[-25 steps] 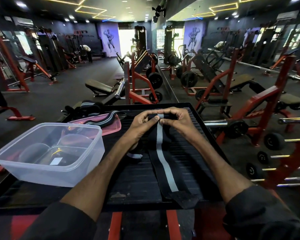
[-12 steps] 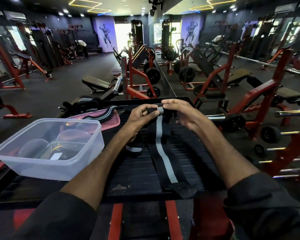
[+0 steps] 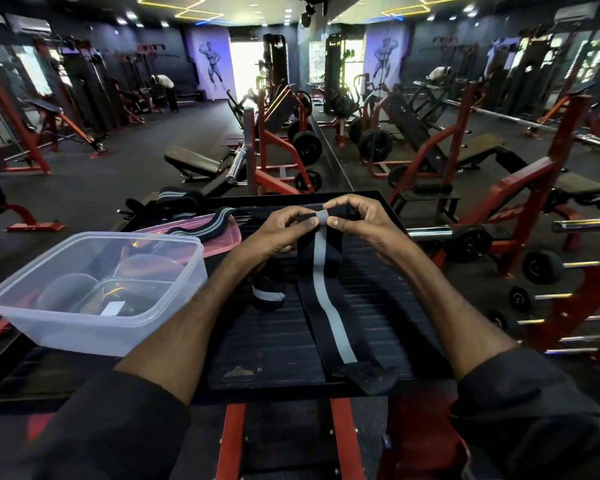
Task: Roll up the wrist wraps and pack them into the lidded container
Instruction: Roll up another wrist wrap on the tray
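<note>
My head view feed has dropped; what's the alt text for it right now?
The left hand and right hand pinch the rolled far end of a long black wrist wrap with a grey stripe, which lies on a black slatted platform. An open clear plastic container sits at left, with a pink lid behind it.

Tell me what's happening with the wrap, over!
Left hand and right hand pinch far end of wrist wrap. Tail flat on table. Container open, nothing blocking.

Wrist wrap: matt woven cloth. Container: clear glossy plastic. Platform: ribbed, probably rubber.
</note>
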{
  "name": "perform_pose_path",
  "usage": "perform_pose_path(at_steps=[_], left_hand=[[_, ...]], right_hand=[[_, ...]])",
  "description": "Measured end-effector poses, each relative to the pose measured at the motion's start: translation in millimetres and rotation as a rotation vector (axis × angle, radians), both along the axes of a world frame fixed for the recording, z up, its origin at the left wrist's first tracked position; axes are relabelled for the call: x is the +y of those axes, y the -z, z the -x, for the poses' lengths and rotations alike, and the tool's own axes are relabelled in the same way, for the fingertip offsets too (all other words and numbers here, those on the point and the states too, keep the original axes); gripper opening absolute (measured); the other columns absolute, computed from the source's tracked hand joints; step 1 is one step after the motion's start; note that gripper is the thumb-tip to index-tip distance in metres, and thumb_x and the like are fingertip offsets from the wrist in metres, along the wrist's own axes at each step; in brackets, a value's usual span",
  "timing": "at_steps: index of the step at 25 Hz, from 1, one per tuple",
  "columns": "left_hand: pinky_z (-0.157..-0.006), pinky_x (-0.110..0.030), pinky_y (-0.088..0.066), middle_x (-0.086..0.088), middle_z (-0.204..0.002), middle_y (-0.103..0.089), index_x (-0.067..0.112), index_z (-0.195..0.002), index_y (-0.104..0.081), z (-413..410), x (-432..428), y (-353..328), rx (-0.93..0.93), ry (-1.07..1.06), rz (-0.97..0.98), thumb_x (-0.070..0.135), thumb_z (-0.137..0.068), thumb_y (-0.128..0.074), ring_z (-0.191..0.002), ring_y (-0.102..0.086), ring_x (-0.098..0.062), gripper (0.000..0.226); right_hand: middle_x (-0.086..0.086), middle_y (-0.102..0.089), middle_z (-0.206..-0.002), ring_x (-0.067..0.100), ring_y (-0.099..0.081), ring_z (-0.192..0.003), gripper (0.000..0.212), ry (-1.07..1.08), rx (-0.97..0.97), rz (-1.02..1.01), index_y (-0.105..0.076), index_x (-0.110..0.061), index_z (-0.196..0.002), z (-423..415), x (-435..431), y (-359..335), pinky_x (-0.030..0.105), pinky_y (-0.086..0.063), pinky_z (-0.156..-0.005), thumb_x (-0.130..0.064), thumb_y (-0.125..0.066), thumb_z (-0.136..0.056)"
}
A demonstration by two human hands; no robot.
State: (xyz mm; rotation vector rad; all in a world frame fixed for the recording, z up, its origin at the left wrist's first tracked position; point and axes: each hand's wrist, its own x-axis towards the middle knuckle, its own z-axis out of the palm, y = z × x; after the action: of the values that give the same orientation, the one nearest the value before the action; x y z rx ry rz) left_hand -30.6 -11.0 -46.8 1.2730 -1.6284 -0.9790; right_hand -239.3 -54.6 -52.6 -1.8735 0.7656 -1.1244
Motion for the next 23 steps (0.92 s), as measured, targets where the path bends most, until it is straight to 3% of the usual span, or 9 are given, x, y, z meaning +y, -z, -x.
perform_pose_path(at_steps=[3,6,9,11,13,15,17,20,23], left_hand=[[-0.066,-0.025,-0.05,-0.003,-0.091,-0.068,0.015,-0.113,-0.067,-3.2,-2.0,1.6,-0.063,0.01,0.04,0.026,-0.092,-0.071,-0.08,-0.064,-0.011,0.023],[-0.076,-0.031,-0.055,-0.012,-0.108,-0.073,0.016,-0.113,-0.07,-7.9,-2.6,8.3,-0.059,-0.003,0.124,0.022,-0.086,-0.078,-0.092,-0.069,-0.022,0.029],[-0.081,-0.044,-0.056,-0.012,-0.107,-0.073,0.023,-0.11,-0.072,-12.7,-8.3,13.6,-0.077,-0.026,0.177,0.023,-0.081,-0.083,-0.09,-0.067,-0.032,0.032],[-0.083,-0.039,-0.055,-0.006,-0.106,-0.073,0.025,-0.108,-0.072,-10.7,-9.0,13.3,-0.077,-0.024,0.179,0.021,-0.077,-0.085,-0.088,-0.064,-0.021,0.034],[-0.085,-0.03,-0.055,0.002,-0.105,-0.073,0.025,-0.106,-0.072,-7.7,-10.5,13.9,-0.073,-0.03,0.182,0.016,-0.076,-0.086,-0.091,-0.065,-0.009,0.035],[-0.088,-0.026,-0.056,0.008,-0.106,-0.073,0.026,-0.104,-0.072,-5.6,-9.0,14.9,-0.044,-0.035,0.208,0.01,-0.075,-0.085,-0.097,-0.068,-0.005,0.035],[-0.092,-0.032,-0.057,0.002,-0.108,-0.074,0.026,-0.105,-0.072,-6.4,-10.5,17.9,0.0,-0.044,0.214,0.01,-0.076,-0.085,-0.102,-0.069,-0.014,0.035],[-0.099,-0.027,-0.049,0.005,-0.113,-0.071,0.025,-0.112,-0.069,-0.3,-14.0,20.7,-0.045,-0.035,0.237,0.006,-0.08,-0.081,-0.107,-0.065,-0.003,0.039],[-0.11,-0.028,-0.039,0.0,-0.131,-0.06,0.018,-0.129,-0.059,9.2,-12.9,18.1,-0.089,0.01,0.241,0.009,-0.086,-0.073,-0.125,-0.054,-0.006,0.046]], right_hand=[[0.013,-0.071,-0.116,0.009,-0.067,-0.106,0.03,0.01,0.01,0.018,-0.069,0.003,-0.114,0.1,0.9,1.3,0.024,-0.052,-0.092,0.001,-0.076,-0.085],[0.003,-0.073,-0.109,0.004,-0.069,-0.094,0.036,-0.049,0.008,-0.221,-0.071,-0.006,-0.115,1.0,4.4,-7.6,0.022,-0.051,-0.079,0.007,-0.073,-0.082],[-0.003,-0.075,-0.118,0.011,-0.064,-0.111,0.034,-0.097,-0.036,-0.474,-0.072,-0.021,-0.119,1.0,-0.2,-14.7,0.041,-0.043,-0.091,-0.012,-0.071,-0.087],[-0.004,-0.075,-0.121,0.02,-0.061,-0.122,0.028,-0.05,-0.093,-0.523,-0.075,-0.028,-0.114,-2.9,-5.3,-10.8,0.054,-0.036,-0.105,-0.026,-0.072,-0.086],[-0.006,-0.074,-0.119,0.021,-0.063,-0.121,0.029,-0.01,-0.022,-0.528,-0.074,-0.03,-0.115,-7.6,-6.6,-0.2,0.056,-0.036,-0.108,-0.04,-0.069,-0.088],[-0.006,-0.074,-0.116,0.018,-0.067,-0.11,0.038,-0.053,0.043,-0.569,-0.072,-0.03,-0.118,-9.8,-5.0,10.6,0.049,-0.045,-0.1,-0.054,-0.064,-0.089],[-0.003,-0.073,-0.119,0.016,-0.068,-0.104,0.044,-0.036,0.058,-0.525,-0.068,-0.027,-0.122,-14.4,-0.2,15.1,0.039,-0.049,-0.089,-0.059,-0.056,-0.094],[0.001,-0.063,-0.131,0.012,-0.059,-0.118,0.04,0.061,0.001,-0.356,-0.06,-0.015,-0.131,-30.6,3.5,18.7,0.028,-0.047,-0.088,-0.043,-0.048,-0.105],[0.0,-0.056,-0.129,0.006,-0.052,-0.119,0.035,0.12,-0.074,-0.224,-0.052,-0.006,-0.137,-45.0,5.8,19.2,0.013,-0.043,-0.092,-0.024,-0.046,-0.107]])
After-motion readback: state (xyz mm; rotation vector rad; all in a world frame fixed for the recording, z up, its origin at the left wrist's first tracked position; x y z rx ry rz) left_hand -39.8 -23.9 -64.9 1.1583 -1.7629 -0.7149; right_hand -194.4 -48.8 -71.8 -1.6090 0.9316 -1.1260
